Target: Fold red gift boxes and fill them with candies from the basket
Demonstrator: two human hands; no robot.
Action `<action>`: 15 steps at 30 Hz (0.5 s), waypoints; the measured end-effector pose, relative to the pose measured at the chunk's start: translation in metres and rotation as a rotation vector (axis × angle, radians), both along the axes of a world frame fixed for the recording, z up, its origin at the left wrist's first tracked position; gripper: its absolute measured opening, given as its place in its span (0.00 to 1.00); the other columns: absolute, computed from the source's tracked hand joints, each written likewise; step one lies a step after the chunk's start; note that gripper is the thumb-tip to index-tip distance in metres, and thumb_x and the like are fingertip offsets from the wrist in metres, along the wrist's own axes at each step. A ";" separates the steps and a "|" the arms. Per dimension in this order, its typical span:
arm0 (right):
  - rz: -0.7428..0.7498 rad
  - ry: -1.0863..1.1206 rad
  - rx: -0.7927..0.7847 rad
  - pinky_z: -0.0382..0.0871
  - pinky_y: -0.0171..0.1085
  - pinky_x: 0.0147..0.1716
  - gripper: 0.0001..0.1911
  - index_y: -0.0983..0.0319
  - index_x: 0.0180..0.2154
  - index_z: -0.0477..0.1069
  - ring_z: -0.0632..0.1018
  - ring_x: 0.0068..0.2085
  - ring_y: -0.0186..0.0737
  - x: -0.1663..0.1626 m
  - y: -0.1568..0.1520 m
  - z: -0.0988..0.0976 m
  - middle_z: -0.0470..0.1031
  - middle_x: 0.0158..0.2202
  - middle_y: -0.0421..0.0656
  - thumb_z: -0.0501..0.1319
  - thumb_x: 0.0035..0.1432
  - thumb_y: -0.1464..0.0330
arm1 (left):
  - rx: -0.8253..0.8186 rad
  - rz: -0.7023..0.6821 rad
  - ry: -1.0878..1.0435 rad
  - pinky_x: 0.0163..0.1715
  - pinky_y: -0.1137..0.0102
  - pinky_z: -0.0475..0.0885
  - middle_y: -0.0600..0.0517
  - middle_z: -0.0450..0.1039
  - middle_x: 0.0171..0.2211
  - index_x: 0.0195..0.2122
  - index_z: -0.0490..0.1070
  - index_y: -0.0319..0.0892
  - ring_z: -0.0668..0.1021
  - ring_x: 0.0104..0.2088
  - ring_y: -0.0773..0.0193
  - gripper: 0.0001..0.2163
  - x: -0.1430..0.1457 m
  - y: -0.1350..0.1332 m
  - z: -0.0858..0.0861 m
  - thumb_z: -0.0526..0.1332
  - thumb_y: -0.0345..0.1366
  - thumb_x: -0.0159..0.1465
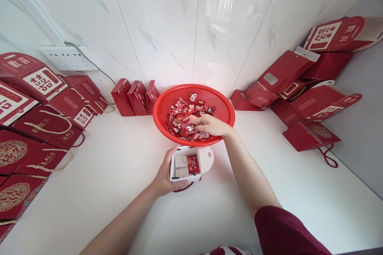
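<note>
My left hand [167, 171] is wrapped round the left side of a small gift box [176, 177], open at the top with its white inside showing. One red wrapped candy [193, 163] lies in the box, and a pale flap with a round hole [207, 159] folds out to the right. A red cord handle [184, 188] shows below it. Behind the box stands a red plastic basket [224, 107] holding many red wrapped candies [179, 117]. My right hand [212, 125] reaches into it, fingers closed on a shiny wrapped candy [188, 128]; the fingertips are partly hidden.
Red gift boxes [44, 83] with rope handles are stacked at the left. More red boxes [314, 103] pile up against the right wall. Several small red boxes [139, 97] stand by the tiled wall, near a socket strip [67, 58] with a grey cable.
</note>
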State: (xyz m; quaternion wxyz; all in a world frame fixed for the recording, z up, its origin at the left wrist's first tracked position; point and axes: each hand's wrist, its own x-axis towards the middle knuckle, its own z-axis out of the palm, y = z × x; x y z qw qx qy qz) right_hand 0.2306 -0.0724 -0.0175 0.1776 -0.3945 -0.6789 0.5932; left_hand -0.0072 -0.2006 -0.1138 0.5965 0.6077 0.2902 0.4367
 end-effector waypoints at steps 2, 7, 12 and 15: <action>0.004 0.000 -0.008 0.80 0.31 0.33 0.23 0.63 0.56 0.74 0.85 0.37 0.39 0.000 0.000 -0.001 0.84 0.37 0.43 0.53 0.61 0.78 | 0.009 0.004 0.007 0.57 0.49 0.69 0.39 0.58 0.65 0.68 0.49 0.53 0.70 0.60 0.39 0.47 0.000 0.000 0.000 0.74 0.32 0.51; -0.016 0.053 0.013 0.81 0.31 0.32 0.22 0.60 0.55 0.75 0.85 0.36 0.39 0.001 0.003 -0.007 0.84 0.37 0.42 0.55 0.62 0.78 | 0.019 0.010 0.013 0.58 0.50 0.68 0.40 0.58 0.65 0.67 0.50 0.53 0.69 0.62 0.40 0.47 0.000 0.000 0.001 0.74 0.32 0.51; -0.085 0.148 -0.008 0.82 0.35 0.35 0.18 0.62 0.55 0.74 0.85 0.39 0.41 0.002 0.007 -0.014 0.82 0.46 0.48 0.56 0.67 0.70 | 0.008 0.006 0.016 0.58 0.50 0.68 0.39 0.58 0.65 0.67 0.49 0.52 0.69 0.61 0.40 0.47 -0.001 0.000 0.002 0.75 0.32 0.51; -0.107 0.134 0.010 0.82 0.35 0.35 0.17 0.63 0.55 0.74 0.85 0.38 0.41 0.002 0.006 -0.011 0.82 0.46 0.48 0.58 0.66 0.69 | 0.004 0.009 0.021 0.58 0.50 0.68 0.40 0.59 0.65 0.67 0.50 0.53 0.69 0.61 0.40 0.47 -0.001 0.000 0.002 0.75 0.32 0.51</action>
